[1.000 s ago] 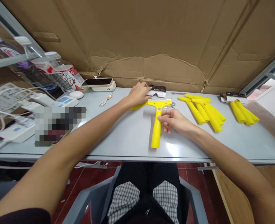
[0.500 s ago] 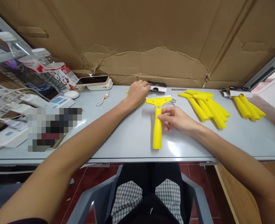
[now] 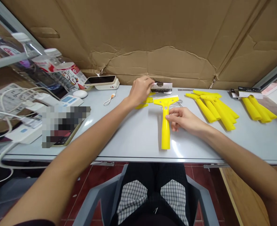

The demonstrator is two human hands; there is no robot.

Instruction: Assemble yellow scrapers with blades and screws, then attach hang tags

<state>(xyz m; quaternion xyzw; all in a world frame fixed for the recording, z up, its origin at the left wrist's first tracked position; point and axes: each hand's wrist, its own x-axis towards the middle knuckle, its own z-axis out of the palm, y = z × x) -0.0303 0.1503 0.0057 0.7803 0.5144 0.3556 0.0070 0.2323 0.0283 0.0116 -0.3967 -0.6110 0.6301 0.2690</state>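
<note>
A yellow scraper (image 3: pixel 165 125) with a metal edge across its wide head points its handle toward me. My right hand (image 3: pixel 179 119) pinches the handle from the right, between thumb and fingers. At the back of the table, my left hand (image 3: pixel 140 89) has its fingers closed on the left end of a small black and white box (image 3: pixel 163 88). Beneath and beside that hand lie yellow pieces (image 3: pixel 143 105), partly hidden. Thin metal strips (image 3: pixel 179 103) lie behind the scraper's head.
Several yellow handles (image 3: pixel 219 108) are piled to the right, with more at a dark package (image 3: pixel 250 92) farther right. Left are a phone on a white block (image 3: pixel 103 82), short cable (image 3: pixel 109 99), mouse (image 3: pixel 80 94), bottles (image 3: pixel 68 73), power strips (image 3: pixel 25 131) and cables. Cardboard (image 3: pixel 152 31) stands behind.
The view has shifted, so everything sits farther right. The small box has turned and shows more of its white side at my left hand. My right hand still holds the scraper.
</note>
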